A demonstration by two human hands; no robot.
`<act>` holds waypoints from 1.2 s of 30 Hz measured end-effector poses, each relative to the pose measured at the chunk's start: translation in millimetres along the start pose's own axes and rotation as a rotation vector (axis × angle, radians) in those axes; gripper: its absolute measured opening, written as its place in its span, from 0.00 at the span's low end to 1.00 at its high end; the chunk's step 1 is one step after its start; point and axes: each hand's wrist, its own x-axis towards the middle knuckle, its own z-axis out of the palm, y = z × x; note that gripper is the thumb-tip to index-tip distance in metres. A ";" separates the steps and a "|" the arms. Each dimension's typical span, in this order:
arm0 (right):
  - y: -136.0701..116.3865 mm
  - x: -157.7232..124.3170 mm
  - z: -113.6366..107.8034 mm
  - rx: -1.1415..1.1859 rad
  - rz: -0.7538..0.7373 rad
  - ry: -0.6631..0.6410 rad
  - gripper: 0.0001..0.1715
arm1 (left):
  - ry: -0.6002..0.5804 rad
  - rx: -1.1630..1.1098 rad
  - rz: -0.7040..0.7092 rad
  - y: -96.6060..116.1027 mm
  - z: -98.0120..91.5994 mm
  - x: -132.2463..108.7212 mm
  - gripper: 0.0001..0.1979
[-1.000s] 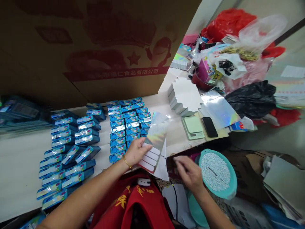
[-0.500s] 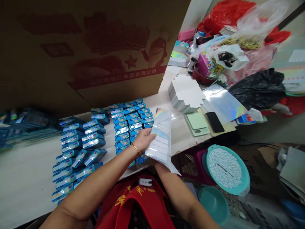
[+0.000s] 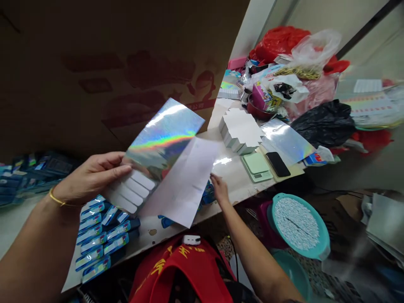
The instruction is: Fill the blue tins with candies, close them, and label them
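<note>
My left hand [image 3: 91, 176] is raised above the table and pinches a holographic sticker sheet [image 3: 160, 143] with a white backing sheet [image 3: 183, 185] hanging beneath it; several white strips show where stickers are gone. My right hand [image 3: 219, 189] reaches under the sheet to the blue boxes [image 3: 206, 195] on the white table [image 3: 235, 176]; its fingertips touch them, and the sheet hides part of the fingers. Rows of small blue boxes [image 3: 104, 240] with holographic labels lie below my left hand.
A big brown cardboard box [image 3: 110, 71] stands behind the table. A stack of white cards [image 3: 241, 128], a green scale [image 3: 255, 166], a black phone [image 3: 277, 164], another holographic sheet [image 3: 287, 141] and plastic bags [image 3: 303, 63] lie at right. A teal basin of white pellets [image 3: 299, 225] sits below.
My left hand has lifted the sticker sheet up and to the left, closer to the camera. My right hand moved out from under it to the blue boxes near the table edge.
</note>
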 end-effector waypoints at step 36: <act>-47.5 53.6 72.9 -0.551 -1.229 -0.412 0.14 | -0.098 -0.379 -0.312 -191.3 75.4 68.2 0.23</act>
